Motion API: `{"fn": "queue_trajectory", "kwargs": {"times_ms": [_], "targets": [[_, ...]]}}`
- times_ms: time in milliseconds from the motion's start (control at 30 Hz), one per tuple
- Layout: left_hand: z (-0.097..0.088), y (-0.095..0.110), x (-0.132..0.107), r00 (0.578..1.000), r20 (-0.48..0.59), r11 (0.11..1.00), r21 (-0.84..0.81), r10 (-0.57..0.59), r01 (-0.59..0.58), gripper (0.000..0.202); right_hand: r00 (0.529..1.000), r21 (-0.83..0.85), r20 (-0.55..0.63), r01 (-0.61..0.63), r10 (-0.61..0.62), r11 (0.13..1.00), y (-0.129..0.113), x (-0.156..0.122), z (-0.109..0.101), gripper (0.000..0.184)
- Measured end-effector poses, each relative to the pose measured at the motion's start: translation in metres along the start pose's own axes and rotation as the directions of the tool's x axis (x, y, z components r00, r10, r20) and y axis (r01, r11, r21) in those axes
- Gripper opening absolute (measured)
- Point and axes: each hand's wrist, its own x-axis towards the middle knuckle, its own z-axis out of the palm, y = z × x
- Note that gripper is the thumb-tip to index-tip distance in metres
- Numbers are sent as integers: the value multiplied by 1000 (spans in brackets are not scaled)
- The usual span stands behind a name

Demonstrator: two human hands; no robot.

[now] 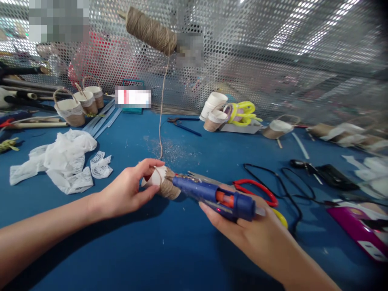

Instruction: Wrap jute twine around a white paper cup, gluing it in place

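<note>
My left hand (135,184) is closed on a small paper cup (169,190) partly wrapped in brown twine, tilted on its side just above the blue table. A strand of twine (164,97) runs from the cup up to a large spool (150,30) hanging at the mesh. In my right hand (242,226) is a blue hot glue gun (200,190) with a glue stick showing at its rear. Its nozzle points left and meets the wrapped side of the cup, or comes very near it; I cannot tell which.
White lace (68,157) lies at left, near finished handled cups (71,111). Pliers (184,125), stacked cups (215,103) and yellow-handled scissors (242,113) stand toward the back. Red-handled scissors (257,190) and a black cable (273,173) lie at right, beside a purple power strip (348,230).
</note>
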Motion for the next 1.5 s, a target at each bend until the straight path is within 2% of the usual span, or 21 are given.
{"fn": "queue_trajectory", "kwargs": {"times_ms": [67, 233, 433, 567, 733, 833, 900, 1067, 1167, 1300, 1500], "targets": [[0, 0, -1, 1000, -2, 1000, -1, 6, -6, 40, 1000, -7, -10, 13, -13, 1000, 2, -2, 1, 6], [0, 0, -2, 1000, -10, 999, 39, -3, 4, 41, 998, 25, 69, -16, 14, 1000, 1, -3, 0, 3], [-1, 1, -1, 1000, 4, 998, 58, 28, -29, 40, 999, 28, 41, -8, 7, 1000, 2, -2, 0, 5], [-2, 2, -1, 999, -16, 993, 113, 35, -33, 39, 997, 25, 71, 8, -9, 1000, 4, -5, 1, 6], [-2, 2, -2, 999, 3, 996, 78, 47, -47, 40, 1000, 38, 24, -13, 12, 999, 2, -4, 0, 7], [-2, 3, -1, 999, -9, 992, 117, 46, -44, 40, 998, 33, 60, -9, 7, 999, 1, -5, -2, 10], [-2, 3, -1, 999, -12, 991, 126, 47, -45, 39, 997, 39, 74, -19, 16, 999, 1, -4, -2, 9], [-2, 3, -2, 998, 12, 994, 83, 67, -68, 40, 999, 47, 23, -48, 47, 998, -1, -1, -2, 10], [-3, 2, -2, 996, 14, 989, 113, 93, -94, 39, 996, 43, 67, -60, 57, 997, -2, -1, -4, 10], [-4, 3, -2, 991, 23, 980, 151, 129, -131, 39, 994, 146, 74, -91, 80, 985, -2, 4, -8, 4], [-5, 3, -3, 984, 47, 959, 224, 170, -176, 37, 977, 198, 151, -176, 148, 964, 3, 6, -9, 8]]}}
